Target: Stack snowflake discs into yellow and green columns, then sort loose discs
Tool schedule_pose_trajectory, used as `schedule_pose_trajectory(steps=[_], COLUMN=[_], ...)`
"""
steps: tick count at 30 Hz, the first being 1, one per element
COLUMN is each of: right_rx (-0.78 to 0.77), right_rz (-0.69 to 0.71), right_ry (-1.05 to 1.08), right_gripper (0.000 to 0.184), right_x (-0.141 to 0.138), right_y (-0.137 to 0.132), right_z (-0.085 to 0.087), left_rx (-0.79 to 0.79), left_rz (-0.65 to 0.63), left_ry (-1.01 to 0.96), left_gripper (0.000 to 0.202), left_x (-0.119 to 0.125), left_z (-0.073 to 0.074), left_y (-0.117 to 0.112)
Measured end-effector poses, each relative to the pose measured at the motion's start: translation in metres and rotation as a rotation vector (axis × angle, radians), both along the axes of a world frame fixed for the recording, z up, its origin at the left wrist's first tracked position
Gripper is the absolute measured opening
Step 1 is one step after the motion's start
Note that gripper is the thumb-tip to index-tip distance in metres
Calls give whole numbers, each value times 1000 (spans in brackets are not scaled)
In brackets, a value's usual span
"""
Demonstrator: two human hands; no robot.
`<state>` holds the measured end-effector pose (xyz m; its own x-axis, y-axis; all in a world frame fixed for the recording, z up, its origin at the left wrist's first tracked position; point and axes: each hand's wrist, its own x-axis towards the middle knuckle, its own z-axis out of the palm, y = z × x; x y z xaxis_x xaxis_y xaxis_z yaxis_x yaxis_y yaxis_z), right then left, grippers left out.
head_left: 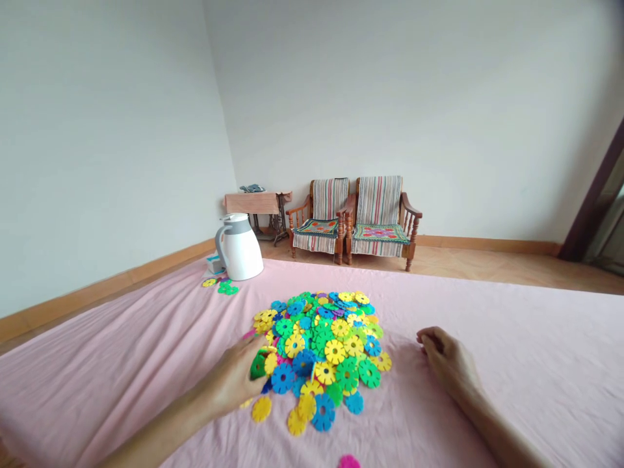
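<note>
A heap of flower-shaped, notched plastic discs (335,351) in yellow, green, blue and some pink lies on the pink cloth in front of me. At its left edge is my left hand (244,374), with fingers and thumb closed around a green disc (259,365). Part of that disc is hidden by the fingers, and other discs crowd against them. To the right of the heap, apart from it, my right hand (449,364) rests on the cloth. Its fingers are curled together, and nothing shows in them.
A white and grey jug (244,253) stands at the back left of the cloth-covered surface (526,364), beside a small box (214,264) and a few loose green discs (227,287). One pink disc (349,461) lies near the front. Two wooden armchairs (380,244) stand beyond.
</note>
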<state>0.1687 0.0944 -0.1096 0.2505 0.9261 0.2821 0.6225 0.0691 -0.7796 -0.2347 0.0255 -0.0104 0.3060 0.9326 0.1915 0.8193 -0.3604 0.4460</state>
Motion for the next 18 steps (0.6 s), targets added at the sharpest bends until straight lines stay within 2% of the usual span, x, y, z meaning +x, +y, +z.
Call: schedule_pose_trajectory(steps=[3, 9, 12, 15, 18], right_rx=[-5, -9, -3, -2, -5], right_rz=[5, 3, 9, 8, 5], right_ry=[-1, 4, 2, -7, -15], right_gripper=[27, 26, 26, 26, 26], right_x=[-1, -4, -5, -6, -6], right_y=[0, 0, -1, -2, -2], right_z=[0, 1, 3, 5, 5], left_rx=[33, 75, 67, 169, 319], left_rz=[34, 5, -7, -8, -43], left_ry=[46, 31, -44, -144, -113], left_gripper=[20, 23, 32, 45, 29], left_x=[15, 44, 56, 64, 72], left_z=[1, 4, 1, 3, 11], left_y=[16, 64, 83, 86, 63])
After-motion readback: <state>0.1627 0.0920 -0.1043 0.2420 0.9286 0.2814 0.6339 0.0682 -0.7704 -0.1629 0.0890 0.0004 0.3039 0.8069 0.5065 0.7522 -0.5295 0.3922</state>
